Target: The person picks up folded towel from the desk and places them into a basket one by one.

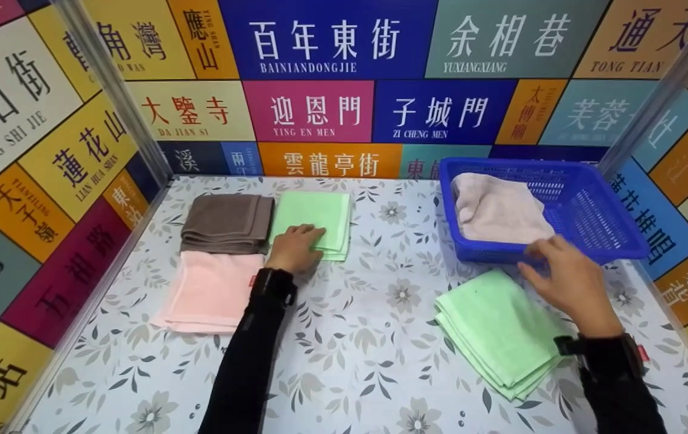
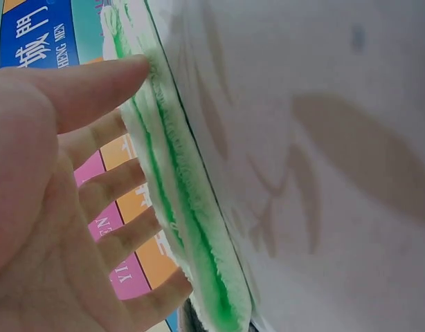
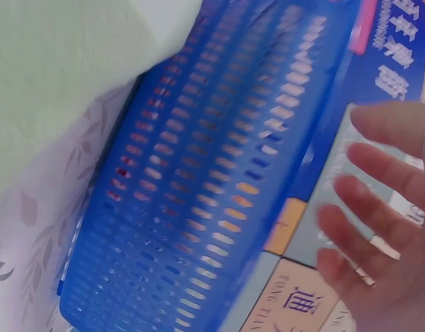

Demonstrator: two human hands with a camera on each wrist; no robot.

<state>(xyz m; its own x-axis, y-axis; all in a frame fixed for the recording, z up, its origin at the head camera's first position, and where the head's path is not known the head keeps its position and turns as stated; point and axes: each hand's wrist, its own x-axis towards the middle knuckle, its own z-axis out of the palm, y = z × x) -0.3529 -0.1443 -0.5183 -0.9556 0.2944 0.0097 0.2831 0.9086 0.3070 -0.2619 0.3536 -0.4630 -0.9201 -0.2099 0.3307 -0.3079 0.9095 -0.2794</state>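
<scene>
My left hand rests on a small folded green towel at the back of the table. In the left wrist view its fingers lie extended along the towel's layered edge, thumb at the near side. My right hand hovers at the front rim of a blue plastic basket, fingers spread and holding nothing. A beige towel lies inside the basket. Below the right hand, a larger folded green towel sits askew on the table, partly under the wrist in the head view.
A folded brown towel lies left of the small green one, with a folded pink towel in front of it. Printed panels wall the table at the back and sides. A floral cloth covers the table.
</scene>
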